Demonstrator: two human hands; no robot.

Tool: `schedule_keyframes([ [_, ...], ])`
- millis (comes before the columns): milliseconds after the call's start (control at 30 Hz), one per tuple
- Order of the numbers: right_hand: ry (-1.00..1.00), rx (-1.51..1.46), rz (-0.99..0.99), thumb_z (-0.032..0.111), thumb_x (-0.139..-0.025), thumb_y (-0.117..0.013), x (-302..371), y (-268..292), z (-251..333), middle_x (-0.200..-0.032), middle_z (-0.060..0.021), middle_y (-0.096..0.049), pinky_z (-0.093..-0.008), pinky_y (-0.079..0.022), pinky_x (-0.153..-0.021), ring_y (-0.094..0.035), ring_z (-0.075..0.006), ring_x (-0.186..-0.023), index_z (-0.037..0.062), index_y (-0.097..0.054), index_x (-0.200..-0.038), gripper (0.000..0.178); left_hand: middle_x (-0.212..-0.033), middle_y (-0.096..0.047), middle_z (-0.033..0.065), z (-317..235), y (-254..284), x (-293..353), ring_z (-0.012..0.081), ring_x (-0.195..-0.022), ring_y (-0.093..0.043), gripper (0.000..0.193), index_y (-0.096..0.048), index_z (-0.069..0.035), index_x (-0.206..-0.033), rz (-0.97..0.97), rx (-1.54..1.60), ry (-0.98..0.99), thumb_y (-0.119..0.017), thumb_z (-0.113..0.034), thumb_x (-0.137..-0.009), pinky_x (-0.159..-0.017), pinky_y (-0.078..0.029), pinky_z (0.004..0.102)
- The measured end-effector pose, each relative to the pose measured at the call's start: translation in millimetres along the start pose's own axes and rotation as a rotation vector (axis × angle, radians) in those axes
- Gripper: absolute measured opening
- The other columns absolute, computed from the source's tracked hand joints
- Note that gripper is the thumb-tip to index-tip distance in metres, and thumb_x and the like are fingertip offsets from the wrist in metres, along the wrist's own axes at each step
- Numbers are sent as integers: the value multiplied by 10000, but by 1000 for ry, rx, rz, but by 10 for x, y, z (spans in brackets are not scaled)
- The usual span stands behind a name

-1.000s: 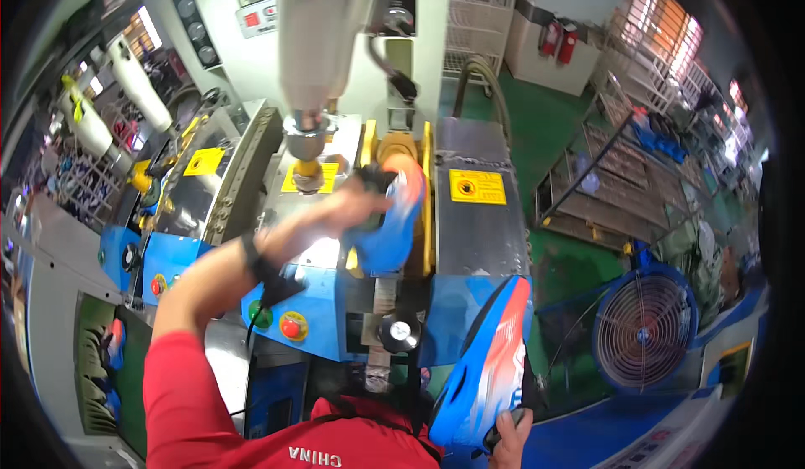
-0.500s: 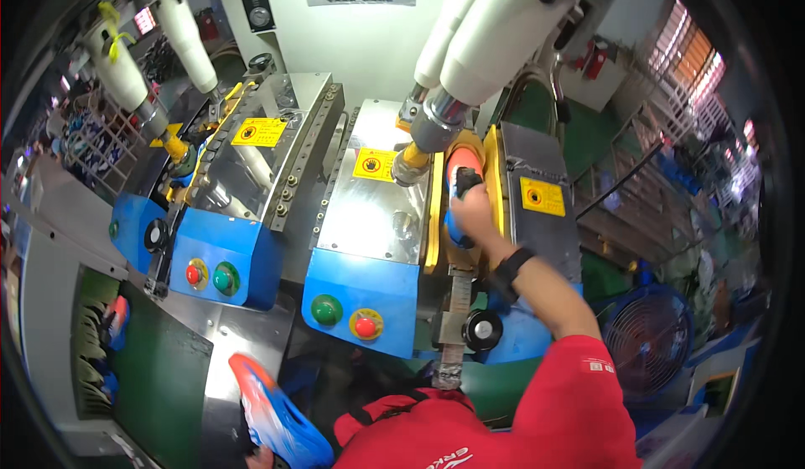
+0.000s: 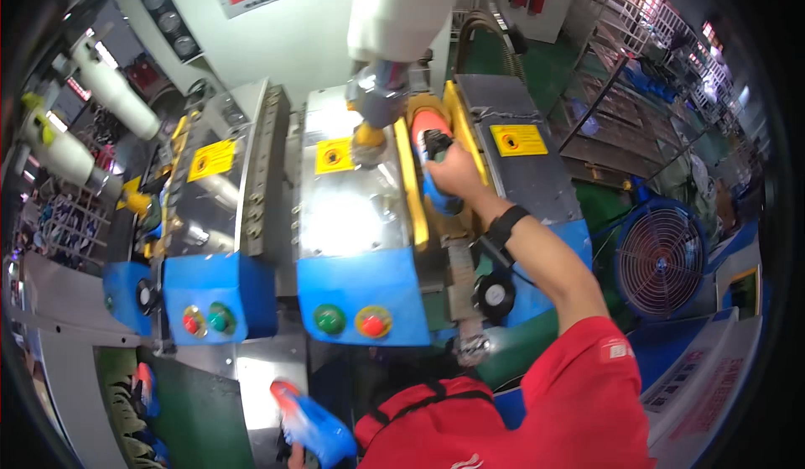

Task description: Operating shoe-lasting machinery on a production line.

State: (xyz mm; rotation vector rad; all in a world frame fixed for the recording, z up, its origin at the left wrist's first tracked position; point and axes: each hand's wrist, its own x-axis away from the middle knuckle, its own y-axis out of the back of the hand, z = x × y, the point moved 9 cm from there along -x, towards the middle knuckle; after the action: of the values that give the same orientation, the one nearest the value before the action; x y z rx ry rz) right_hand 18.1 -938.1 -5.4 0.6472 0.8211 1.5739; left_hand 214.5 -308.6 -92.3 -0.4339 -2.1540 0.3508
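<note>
Loose sneaker [image 3: 320, 432] moved right to left of yellow plates [image 3: 411, 179], gripped by half-hidden left hand [image 3: 296, 456]. Right hand [image 3: 455, 172] curled on second sneaker [image 3: 432, 132] between; best kept off plates.

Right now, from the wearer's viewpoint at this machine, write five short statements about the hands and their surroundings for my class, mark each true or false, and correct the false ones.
1. The right hand is on the sneaker set between the yellow side plates. True.
2. The left hand is empty. False: it holds a blue-and-coral sneaker.
3. A black wristband circles the right wrist. True.
4. The round blue fan stands at the picture's far left. False: it stands toward the right.
5. On the blue front panel nearest the picture's centre, the green button is left of the red button. True.
</note>
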Motion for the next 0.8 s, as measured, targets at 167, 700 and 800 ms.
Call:
schedule_keyframes([
  [167,498,-124,10,130,-828,-635,1308,199,1152,-1140,-287,-580,-482,-491,-905,-590,-432,-1049,-47,-475,-1264,497,-1165,-623,131,-179,297,-253,255,-1016,-645,430,-485,5,-1314,-85,-138,-60,-604,-123,-922,-887,-534,408],
  [700,874,-602,628,160,-872,-682,3733,-1049,2504,-1195,-218,-611,-420,-481,-971,-599,-372,-1127,-14,-553,-1243,429,-1158,-629,188,-373,751,130,299,-985,-681,466,-483,51,-1293,-8,-73,-287,-625,-111,-879,-844,-588,443],
  [800,1204,-804,972,83,-863,-681,4653,-662,3241,-1114,-197,-654,-396,-540,-868,-659,-373,-998,-29,-565,-1227,398,-1195,-618,125,-499,1273,349,238,-1035,-636,485,-510,7,-1329,-225,-133,-522,-652,-88,-875,-881,-531,356],
])
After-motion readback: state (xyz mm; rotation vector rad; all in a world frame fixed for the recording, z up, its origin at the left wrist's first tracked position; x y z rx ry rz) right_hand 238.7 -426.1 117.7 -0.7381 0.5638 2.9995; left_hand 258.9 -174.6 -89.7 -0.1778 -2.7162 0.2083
